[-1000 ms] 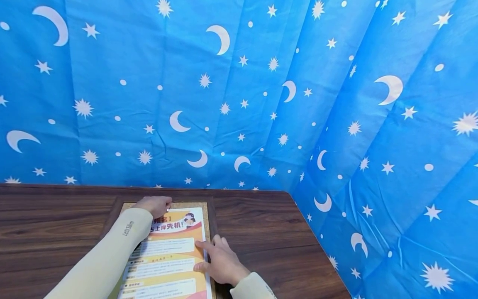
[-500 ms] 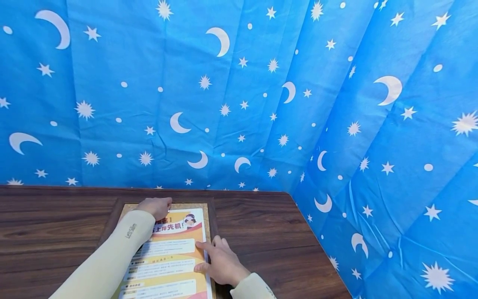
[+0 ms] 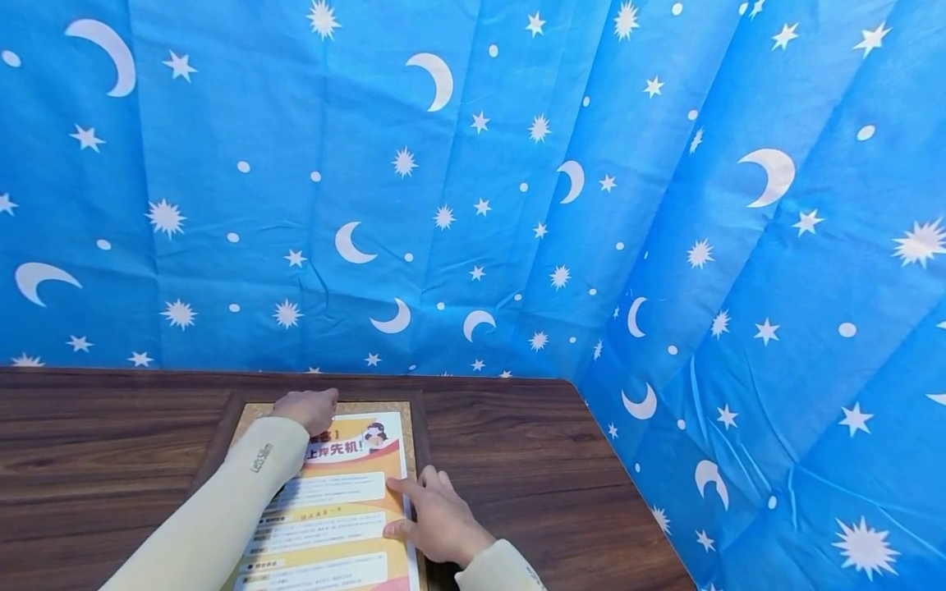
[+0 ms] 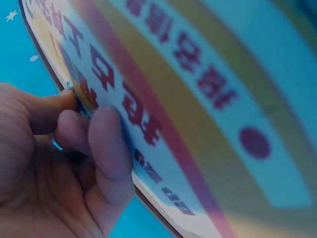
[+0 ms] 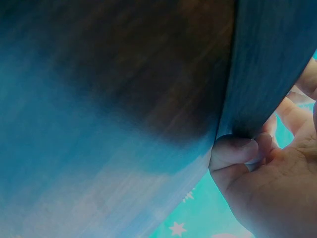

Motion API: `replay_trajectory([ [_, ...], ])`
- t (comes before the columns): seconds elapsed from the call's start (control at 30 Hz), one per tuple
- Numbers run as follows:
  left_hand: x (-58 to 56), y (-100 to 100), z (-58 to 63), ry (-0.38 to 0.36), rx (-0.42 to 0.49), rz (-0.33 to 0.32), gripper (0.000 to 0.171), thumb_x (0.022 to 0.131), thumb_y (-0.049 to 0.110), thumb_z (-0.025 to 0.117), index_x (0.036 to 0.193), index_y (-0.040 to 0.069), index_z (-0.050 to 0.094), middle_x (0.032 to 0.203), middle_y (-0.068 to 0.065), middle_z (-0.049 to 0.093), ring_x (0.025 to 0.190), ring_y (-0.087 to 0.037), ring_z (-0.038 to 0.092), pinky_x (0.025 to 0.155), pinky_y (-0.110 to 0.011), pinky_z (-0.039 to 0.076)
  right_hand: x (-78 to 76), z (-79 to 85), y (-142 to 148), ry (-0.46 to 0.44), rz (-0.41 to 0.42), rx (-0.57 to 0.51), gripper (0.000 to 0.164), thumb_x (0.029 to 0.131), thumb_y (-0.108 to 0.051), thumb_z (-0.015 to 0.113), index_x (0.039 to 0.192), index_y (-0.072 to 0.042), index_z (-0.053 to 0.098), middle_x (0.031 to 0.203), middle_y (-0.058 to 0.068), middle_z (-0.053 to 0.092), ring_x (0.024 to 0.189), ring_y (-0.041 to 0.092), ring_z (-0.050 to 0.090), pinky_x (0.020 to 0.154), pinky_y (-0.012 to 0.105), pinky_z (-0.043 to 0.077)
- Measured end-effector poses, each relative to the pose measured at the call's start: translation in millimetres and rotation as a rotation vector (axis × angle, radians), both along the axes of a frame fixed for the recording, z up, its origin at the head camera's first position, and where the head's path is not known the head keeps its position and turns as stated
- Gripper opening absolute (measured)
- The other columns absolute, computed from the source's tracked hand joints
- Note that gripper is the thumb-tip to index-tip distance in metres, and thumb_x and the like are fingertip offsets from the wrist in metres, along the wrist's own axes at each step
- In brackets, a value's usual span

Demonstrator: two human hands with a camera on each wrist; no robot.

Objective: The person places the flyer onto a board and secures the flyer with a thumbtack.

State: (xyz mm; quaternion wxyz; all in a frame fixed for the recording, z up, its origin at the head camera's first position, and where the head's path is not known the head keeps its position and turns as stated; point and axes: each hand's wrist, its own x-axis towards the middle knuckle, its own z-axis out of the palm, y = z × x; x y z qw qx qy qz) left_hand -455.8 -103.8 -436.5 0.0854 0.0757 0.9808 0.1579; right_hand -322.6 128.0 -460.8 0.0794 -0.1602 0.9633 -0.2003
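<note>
A printed poster (image 3: 347,488), yellow and white with red characters, lies on a wood-framed cork board (image 3: 369,405). At its top edge is my left hand (image 3: 306,410), with fingers curled close to the sheet. In the left wrist view the thumb and fingers of the left hand (image 4: 74,144) pinch a small shiny push pin (image 4: 69,85), mostly hidden. My right hand (image 3: 443,517) rests on the poster's right margin, forefinger and thumb extended onto the paper. The right wrist view has the right hand (image 5: 272,173) at the wooden frame (image 5: 252,89); its fingertips are partly hidden.
The board lies on a dark wooden table (image 3: 532,476), whose far edge runs behind it. A blue curtain (image 3: 259,205) with white moons and stars hangs beyond the table and along its right side.
The left hand and forearm have shifted very slightly at the top of the poster. The right hand has kept its place on the right margin.
</note>
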Motion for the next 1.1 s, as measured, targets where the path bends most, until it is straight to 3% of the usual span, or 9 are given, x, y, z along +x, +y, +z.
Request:
replay_trajectory([
  [0.4,3.3,-3,-3.7,0.098,-0.020,0.043,0.036,0.092,0.011,0.057,0.126,0.000,0.053,0.107,-0.025,0.060,0.086,-0.039,0.057,0.072,-0.057,0.045,-3.3,0.2,-2,0.029,0.045,-0.002,0.058,0.081,-0.048,0.066,0.136,-0.037,0.050,0.086,-0.008,0.035,0.077,0.010,0.032,0.059,0.025,0.032],
  [0.5,4.6,-6,-1.5,0.117,-0.025,0.033,0.032,0.092,0.009,0.056,0.123,0.000,0.055,0.103,-0.024,0.061,0.084,-0.038,0.058,0.071,-0.057,0.046,-5.6,0.8,-4,0.034,0.061,-0.009,0.057,0.081,-0.048,0.066,0.135,-0.038,0.050,0.085,-0.008,0.035,0.076,0.010,0.032,0.057,0.026,0.031],
  [0.63,5.3,-15,-0.9,0.111,-0.044,0.003,0.022,0.093,0.011,0.055,0.113,0.002,0.059,0.097,-0.020,0.063,0.082,-0.035,0.058,0.069,-0.057,0.046,-6.6,-1.1,-9,0.024,0.064,-0.017,0.056,0.082,-0.049,0.065,0.135,-0.040,0.050,0.085,-0.008,0.036,0.076,0.010,0.032,0.056,0.026,0.030],
  [0.83,2.2,-31,-6.4,0.080,-0.039,-0.027,0.022,0.094,0.014,0.053,0.113,0.004,0.060,0.099,-0.018,0.063,0.084,-0.035,0.058,0.070,-0.057,0.045,-2.8,-3.2,-14,0.015,0.065,-0.016,0.056,0.080,-0.052,0.066,0.133,-0.041,0.051,0.084,-0.009,0.036,0.074,0.010,0.032,0.056,0.025,0.031],
  [0.97,2.2,-31,-4.2,0.149,-0.028,-0.056,0.020,0.094,0.013,0.054,0.111,0.005,0.060,0.093,-0.014,0.063,0.078,-0.031,0.058,0.068,-0.054,0.046,-3.6,-0.8,-7,0.020,0.096,-0.023,0.057,0.081,-0.054,0.065,0.134,-0.039,0.051,0.085,-0.008,0.036,0.074,0.011,0.031,0.057,0.025,0.031],
  [1.1,2.2,-24,7.9,0.248,-0.009,-0.084,0.027,0.096,0.014,0.053,0.120,0.003,0.056,0.098,-0.015,0.064,0.082,-0.033,0.061,0.068,-0.052,0.048,-6.6,-0.5,7,-0.007,0.101,-0.054,0.056,0.082,-0.052,0.065,0.135,-0.038,0.050,0.085,-0.005,0.035,0.074,0.012,0.031,0.058,0.028,0.029],
])
